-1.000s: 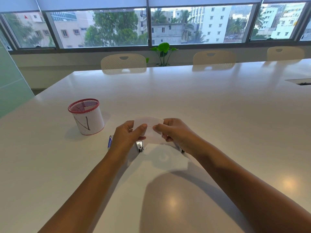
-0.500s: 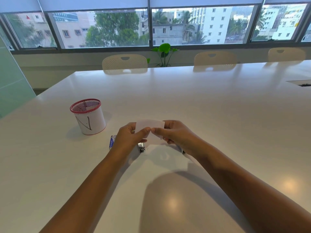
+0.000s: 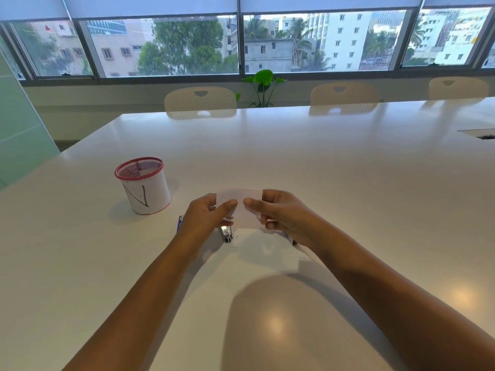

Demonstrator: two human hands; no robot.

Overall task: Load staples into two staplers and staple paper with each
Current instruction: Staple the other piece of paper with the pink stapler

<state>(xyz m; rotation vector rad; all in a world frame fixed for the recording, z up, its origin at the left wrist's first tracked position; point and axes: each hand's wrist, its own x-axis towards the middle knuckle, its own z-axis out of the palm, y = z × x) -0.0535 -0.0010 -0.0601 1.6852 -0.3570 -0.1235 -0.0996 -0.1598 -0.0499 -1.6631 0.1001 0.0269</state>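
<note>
A small white piece of paper (image 3: 241, 207) is held upright above the table between both hands. My left hand (image 3: 206, 215) pinches its left side with thumb and fingers. My right hand (image 3: 278, 212) pinches its right side. Below the paper a metal stapler (image 3: 227, 234) lies on the white table (image 3: 294, 162), partly hidden by my left hand. A dark tip of a second stapler (image 3: 293, 241) shows under my right wrist. A blue staple box (image 3: 180, 222) peeks out left of my left hand.
A red mesh pen cup (image 3: 143, 184) wrapped in white paper marked "N" stands to the left. Cream chairs (image 3: 201, 101) line the table's far edge, with a green plant (image 3: 263, 87) at the window. A cable opening (image 3: 479, 135) sits at far right.
Both hands have raised the paper slightly and turned it more upright; the thumbs have come closer together on its front. The staplers have not moved.
</note>
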